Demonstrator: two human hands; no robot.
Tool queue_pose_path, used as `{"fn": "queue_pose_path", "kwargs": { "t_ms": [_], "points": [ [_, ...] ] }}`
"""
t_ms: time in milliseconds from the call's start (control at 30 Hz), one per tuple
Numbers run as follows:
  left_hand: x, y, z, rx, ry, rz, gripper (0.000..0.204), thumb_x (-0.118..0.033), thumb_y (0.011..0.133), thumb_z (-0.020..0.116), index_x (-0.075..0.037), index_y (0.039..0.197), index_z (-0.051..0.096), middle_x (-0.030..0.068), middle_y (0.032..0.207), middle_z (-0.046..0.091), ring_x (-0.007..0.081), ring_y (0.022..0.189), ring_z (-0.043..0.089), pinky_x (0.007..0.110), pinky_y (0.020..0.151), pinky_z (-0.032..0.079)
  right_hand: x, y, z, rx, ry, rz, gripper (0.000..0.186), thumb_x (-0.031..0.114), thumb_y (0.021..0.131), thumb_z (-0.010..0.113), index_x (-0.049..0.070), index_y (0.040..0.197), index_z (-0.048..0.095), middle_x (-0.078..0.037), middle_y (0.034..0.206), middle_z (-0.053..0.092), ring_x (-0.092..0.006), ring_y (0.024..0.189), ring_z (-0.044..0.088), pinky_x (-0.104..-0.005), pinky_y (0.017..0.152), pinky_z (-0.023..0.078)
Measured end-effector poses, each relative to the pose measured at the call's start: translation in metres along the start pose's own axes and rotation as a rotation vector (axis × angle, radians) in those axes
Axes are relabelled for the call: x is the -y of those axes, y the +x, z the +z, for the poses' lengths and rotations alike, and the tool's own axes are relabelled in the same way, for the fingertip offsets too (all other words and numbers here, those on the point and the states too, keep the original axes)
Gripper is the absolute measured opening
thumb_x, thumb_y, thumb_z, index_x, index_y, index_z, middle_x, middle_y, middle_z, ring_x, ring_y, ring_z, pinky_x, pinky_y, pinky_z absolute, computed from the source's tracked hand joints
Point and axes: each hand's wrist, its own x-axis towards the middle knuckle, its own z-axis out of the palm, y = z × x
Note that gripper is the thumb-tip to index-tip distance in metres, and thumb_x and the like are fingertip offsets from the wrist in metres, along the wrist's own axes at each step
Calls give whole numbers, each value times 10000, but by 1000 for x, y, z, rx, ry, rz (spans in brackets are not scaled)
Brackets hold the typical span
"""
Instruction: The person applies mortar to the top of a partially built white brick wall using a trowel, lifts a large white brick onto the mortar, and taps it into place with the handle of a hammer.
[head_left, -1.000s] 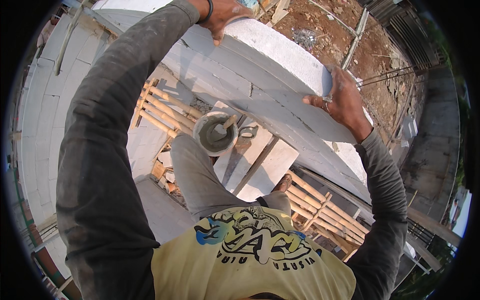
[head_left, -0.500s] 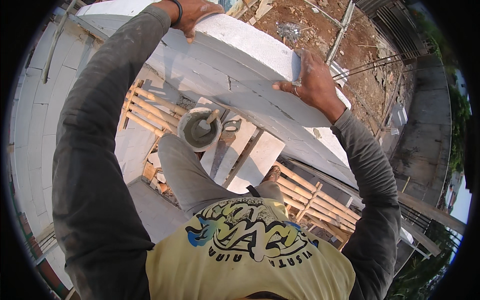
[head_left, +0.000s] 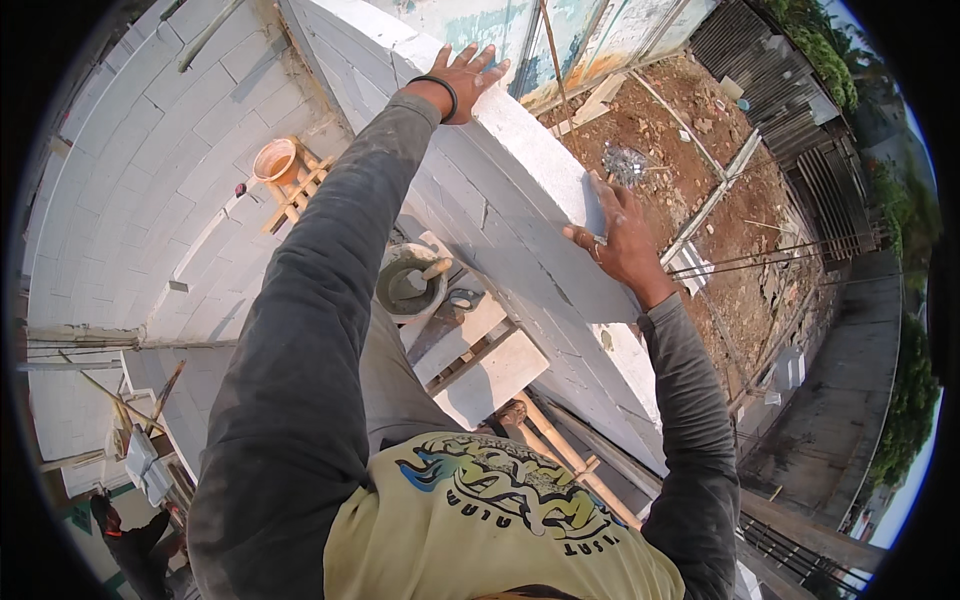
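A pale lightweight concrete block (head_left: 545,155) lies along the top of the block wall (head_left: 470,205) in front of me. My left hand (head_left: 462,84) rests on its upper face, fingers spread. Around the block's right end is my right hand (head_left: 628,240), thumb on the near side and fingers along the far side. Below, close to my leg, a bucket (head_left: 441,300) holds grey mortar and a trowel (head_left: 437,268), its wooden handle sticking up. Part of the bucket is hidden by my left sleeve.
Boards (head_left: 495,380) and bamboo poles (head_left: 560,440) form a platform under me. An orange bucket (head_left: 275,160) sits on bamboo at the left, near another block wall (head_left: 190,140). Beyond the wall lies bare rubble ground (head_left: 740,200). Another person (head_left: 135,545) is far below left.
My left hand has gone from gripping the block's edge to lying spread on top. My right hand still holds the end. The view has swung, bringing the orange bucket into sight.
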Motion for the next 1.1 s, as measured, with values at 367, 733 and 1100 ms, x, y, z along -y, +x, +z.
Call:
{"fn": "queue_pose_path", "kwargs": {
  "t_ms": [367,733,1100],
  "points": [
    [-188,-139,119,-485,-1530,-903,748,-364,901,577,88,1417,280,313,1437,342,419,1337,368,436,1100,335,-12,-4,20,-57,19,-101,763,398,805,743,14,1395,444,-287,1182,547,-424,1080,547,-462,917,457],
    [-110,-56,41,-375,-1780,-1101,1142,-595,698,739,177,1391,262,369,1427,335,418,1330,399,408,1084,365,-3,-4,9,-45,28,-30,779,458,774,751,49,1383,489,-210,1158,579,-376,1069,567,-456,905,464],
    [-118,-45,43,-410,-1889,-1096,1050,-520,620,813,197,1276,417,314,1290,514,360,1187,548,383,981,442,-9,-6,9,-54,50,-59,776,378,783,768,-22,1376,467,-288,1193,556,-410,1111,554,-435,936,458]
  ]
}}
